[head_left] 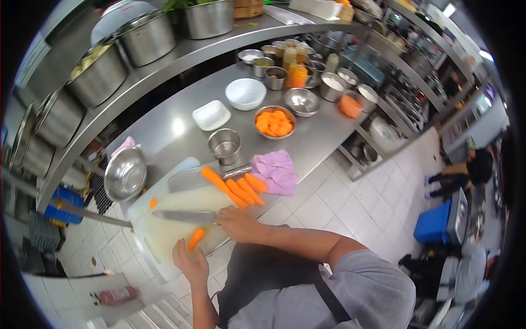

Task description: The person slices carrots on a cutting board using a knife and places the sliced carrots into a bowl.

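My right hand (236,223) is closed around the handle of a kitchen knife (183,217), whose blade lies flat over the cutting board (164,241) and points left. My left hand (190,263) is open, thumb and fingers apart, at the near end of a short carrot piece (196,239). Whether it touches the piece I cannot tell. A small carrot end (153,203) lies at the board's left. Several peeled carrots (236,191) rest side by side at its right, beside a second, broad-bladed knife (189,178) and a pink cloth (274,171).
Behind the board stand a steel pot (224,145), a white square dish (211,115), a white bowl (246,93) and a bowl of cut carrots (274,123). A steel bowl (126,174) sits at the left edge. Above runs a shelf with large pots (147,38).
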Motion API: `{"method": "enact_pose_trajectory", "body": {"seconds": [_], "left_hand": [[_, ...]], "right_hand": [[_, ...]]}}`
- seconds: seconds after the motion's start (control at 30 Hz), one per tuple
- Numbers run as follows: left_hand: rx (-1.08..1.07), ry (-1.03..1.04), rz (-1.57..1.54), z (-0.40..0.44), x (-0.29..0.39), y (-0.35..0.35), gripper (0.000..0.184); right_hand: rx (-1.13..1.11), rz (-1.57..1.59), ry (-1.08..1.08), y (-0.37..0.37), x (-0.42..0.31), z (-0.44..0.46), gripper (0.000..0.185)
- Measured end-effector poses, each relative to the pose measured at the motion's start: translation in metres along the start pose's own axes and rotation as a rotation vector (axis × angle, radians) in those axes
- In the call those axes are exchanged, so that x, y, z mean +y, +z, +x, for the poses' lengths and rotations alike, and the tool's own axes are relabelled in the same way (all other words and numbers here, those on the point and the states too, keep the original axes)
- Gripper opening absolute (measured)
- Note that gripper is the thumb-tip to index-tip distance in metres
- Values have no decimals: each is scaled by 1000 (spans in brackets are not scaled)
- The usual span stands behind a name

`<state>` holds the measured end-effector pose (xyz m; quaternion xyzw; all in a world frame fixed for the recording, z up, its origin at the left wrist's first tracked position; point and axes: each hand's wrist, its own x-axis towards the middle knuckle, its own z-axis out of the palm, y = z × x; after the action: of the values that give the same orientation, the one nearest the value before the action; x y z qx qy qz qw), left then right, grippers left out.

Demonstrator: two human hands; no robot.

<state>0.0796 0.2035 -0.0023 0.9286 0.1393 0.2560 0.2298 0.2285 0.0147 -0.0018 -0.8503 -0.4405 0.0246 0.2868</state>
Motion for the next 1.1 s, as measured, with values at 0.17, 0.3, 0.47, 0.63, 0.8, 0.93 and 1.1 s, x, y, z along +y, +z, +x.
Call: {"method": "enact_pose_trajectory", "body": {"seconds": [0.17, 0.3, 0.47, 0.63, 0.8, 0.93, 1.1], "left_hand": [[-60, 106, -432, 29, 26, 4, 41], [-946, 36, -841, 25, 65, 35, 28], [-1745, 118, -759, -49, 67, 169, 38], [-1892, 129, -729, -106, 67, 269, 57], [-2218, -472, -753, -103, 126, 314, 56], [-2207, -435, -700, -133, 154, 393, 58], [-2111, 111, -429, -101, 243, 409, 73]], "right_hand": [[313, 181, 119, -58, -17, -50, 32], [394, 428, 688, -53, -17, -134, 37], [196, 265, 976, 5, 4, -248, 46], [79, 267, 879, 16, 43, -309, 44], [-35, 271, 819, -11, 128, -383, 40], [-354, 0, 769, -60, 168, -403, 40], [-307, -255, 554, -95, 194, -442, 29]]}}
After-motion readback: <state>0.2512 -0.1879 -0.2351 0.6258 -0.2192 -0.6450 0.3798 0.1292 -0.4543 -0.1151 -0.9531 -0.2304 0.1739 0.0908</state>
